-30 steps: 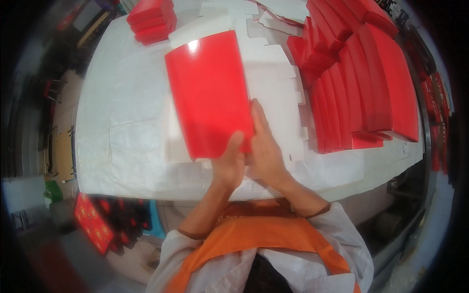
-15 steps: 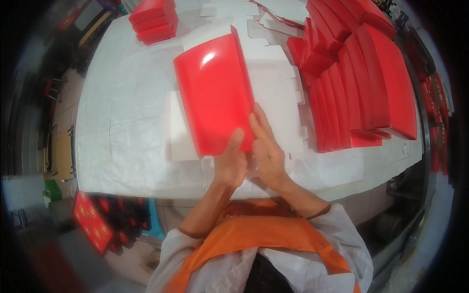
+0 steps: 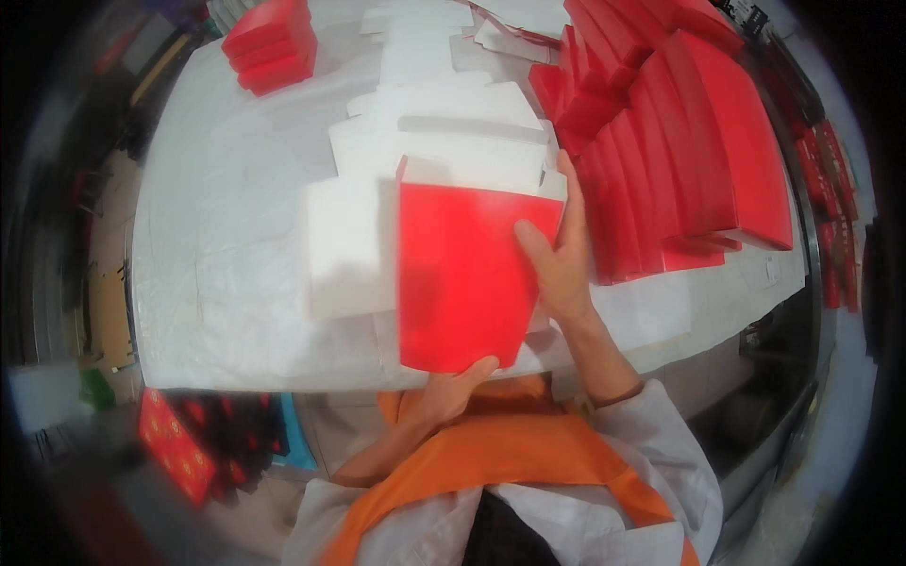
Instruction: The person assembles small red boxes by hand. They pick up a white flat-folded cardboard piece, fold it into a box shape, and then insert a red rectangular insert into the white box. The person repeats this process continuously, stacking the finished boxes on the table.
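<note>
A red cardboard box (image 3: 462, 278) is held between my hands above the near part of the table, its white-lined end flaps standing open at the far end. My right hand (image 3: 563, 269) grips its right side, thumb on the red face and fingers along the edge. My left hand (image 3: 453, 391) closes on the near end from below, thumb on the lower edge; its other fingers are hidden. Beneath and beyond the box lie flat white cardboard blanks (image 3: 349, 250).
Several red boxes (image 3: 632, 189) stand in a leaning stack on the right side of the table. A smaller stack of red boxes (image 3: 272, 47) sits at the far left. White plastic sheeting (image 3: 217, 236) covers the table. Red patterned packaging (image 3: 175, 439) is below the left edge.
The box has turned, come nearer to me, and its open flaps now show at the far end. My right hand has moved up its right side; my left hand has dropped to the near edge.
</note>
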`<state>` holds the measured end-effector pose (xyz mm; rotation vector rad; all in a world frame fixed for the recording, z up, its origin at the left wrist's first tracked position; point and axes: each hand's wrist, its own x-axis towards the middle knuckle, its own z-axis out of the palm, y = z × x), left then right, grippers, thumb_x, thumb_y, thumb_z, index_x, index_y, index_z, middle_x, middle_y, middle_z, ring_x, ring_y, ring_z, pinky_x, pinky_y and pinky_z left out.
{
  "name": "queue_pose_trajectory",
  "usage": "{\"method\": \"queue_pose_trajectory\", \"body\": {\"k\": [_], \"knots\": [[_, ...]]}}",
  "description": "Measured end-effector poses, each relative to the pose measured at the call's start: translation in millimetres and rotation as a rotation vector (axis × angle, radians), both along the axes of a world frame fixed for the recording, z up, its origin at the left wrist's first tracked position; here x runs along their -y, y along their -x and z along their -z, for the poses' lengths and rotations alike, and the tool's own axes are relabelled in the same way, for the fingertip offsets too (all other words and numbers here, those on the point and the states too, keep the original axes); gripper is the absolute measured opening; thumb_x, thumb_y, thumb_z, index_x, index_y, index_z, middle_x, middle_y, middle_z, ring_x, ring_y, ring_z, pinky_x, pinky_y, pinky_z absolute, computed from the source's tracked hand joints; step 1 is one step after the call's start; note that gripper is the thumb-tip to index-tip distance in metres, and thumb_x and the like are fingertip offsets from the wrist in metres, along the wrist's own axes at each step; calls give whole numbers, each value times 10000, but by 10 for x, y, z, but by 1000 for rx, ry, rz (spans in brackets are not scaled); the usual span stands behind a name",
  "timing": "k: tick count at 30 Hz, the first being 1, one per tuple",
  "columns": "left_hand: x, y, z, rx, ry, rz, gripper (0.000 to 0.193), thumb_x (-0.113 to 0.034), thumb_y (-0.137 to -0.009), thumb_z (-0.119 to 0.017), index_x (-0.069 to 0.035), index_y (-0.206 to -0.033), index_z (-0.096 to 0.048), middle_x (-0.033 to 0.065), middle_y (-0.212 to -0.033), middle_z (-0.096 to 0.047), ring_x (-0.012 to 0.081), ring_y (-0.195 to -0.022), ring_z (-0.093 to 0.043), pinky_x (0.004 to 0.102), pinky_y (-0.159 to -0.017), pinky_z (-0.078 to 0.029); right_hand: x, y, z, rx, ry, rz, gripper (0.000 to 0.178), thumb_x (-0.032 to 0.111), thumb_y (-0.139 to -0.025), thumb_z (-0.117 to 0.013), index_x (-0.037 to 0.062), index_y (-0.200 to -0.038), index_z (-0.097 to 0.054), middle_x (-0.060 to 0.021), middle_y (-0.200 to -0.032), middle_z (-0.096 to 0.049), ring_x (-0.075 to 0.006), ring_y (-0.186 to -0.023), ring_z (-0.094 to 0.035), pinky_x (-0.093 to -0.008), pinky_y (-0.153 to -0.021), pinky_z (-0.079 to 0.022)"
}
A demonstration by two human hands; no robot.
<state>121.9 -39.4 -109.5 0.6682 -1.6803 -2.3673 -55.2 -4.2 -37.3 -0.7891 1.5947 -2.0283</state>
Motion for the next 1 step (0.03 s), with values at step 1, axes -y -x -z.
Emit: {"method": "queue_pose_trajectory", "body": {"k": [1], "knots": [[-1, -29, 0, 21, 59, 64, 403, -91, -824, -556, -39, -1207, -439, 73, -1155, -463, 146, -1051, -442, 253, -902, -356, -14, -4, 7, 4, -4, 3, 706, 46, -833, -516, 77, -1382, -74, -152, -1297, -319, -210, -1169, -376, -323, -952, -354]]}}
